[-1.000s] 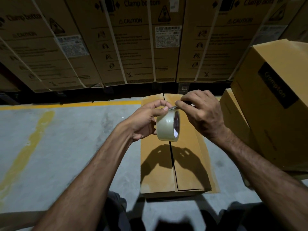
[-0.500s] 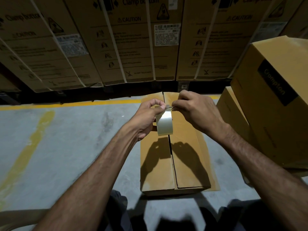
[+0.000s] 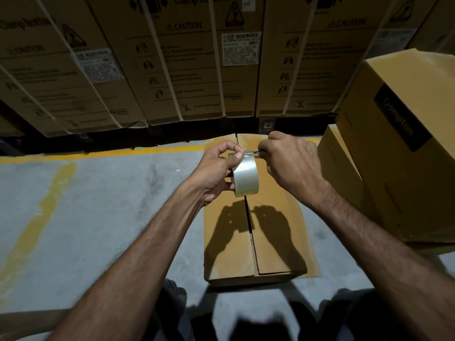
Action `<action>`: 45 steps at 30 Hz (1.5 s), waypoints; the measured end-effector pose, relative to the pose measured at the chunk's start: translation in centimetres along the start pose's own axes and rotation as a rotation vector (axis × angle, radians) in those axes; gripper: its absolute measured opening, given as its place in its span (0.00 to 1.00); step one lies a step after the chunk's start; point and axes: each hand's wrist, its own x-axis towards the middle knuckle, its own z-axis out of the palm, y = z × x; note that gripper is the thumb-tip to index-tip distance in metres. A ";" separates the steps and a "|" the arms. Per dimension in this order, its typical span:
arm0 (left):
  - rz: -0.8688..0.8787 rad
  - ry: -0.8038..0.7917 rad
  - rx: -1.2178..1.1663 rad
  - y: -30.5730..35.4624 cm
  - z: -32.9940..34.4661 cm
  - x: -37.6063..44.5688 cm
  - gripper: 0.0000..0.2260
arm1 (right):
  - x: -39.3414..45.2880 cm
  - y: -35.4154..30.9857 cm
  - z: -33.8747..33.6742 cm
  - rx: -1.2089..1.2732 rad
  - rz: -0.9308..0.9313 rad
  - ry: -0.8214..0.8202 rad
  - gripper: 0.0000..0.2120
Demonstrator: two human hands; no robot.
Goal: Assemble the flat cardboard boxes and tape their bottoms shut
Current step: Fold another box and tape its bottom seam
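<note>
A brown cardboard box stands on the concrete floor in front of me, its two flaps folded shut with an open seam down the middle. Above it my left hand grips a roll of clear tape, thumb pressed on the roll's top edge. My right hand pinches a thin dark tool whose tip touches the roll's top by my left thumb. What the tool is cannot be told. Both hands cast shadows on the flaps.
A stack of brown boxes with a dark label stands close on the right. Tall strapped cartons line the back beyond a yellow floor line. Bare concrete floor lies to the left. My knees are at the bottom edge.
The roll has turned so its outer band faces me instead of its open side. Both hands have shifted slightly away from me while the tool stays at the roll's top edge.
</note>
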 end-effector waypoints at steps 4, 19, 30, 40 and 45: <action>0.003 -0.015 -0.020 0.2 0.0 0.0 0.03 | 0.1 -0.2 0.0 -0.016 0.044 -0.006 0.09; -0.002 0.036 -0.115 -0.1 0.3 0.0 0.04 | -1.8 -1.0 1.9 1.130 0.571 -0.335 0.22; -0.045 0.183 -0.294 0.0 -0.4 0.3 0.03 | -2.8 -5.2 2.2 1.279 0.498 -0.217 0.38; -0.029 0.224 -0.268 0.2 -0.7 0.3 0.04 | -3.3 -5.8 3.1 1.315 0.425 -0.170 0.26; -0.011 0.315 -0.093 0.6 -1.5 0.4 0.04 | -2.8 -4.4 3.0 1.244 0.452 -0.272 0.24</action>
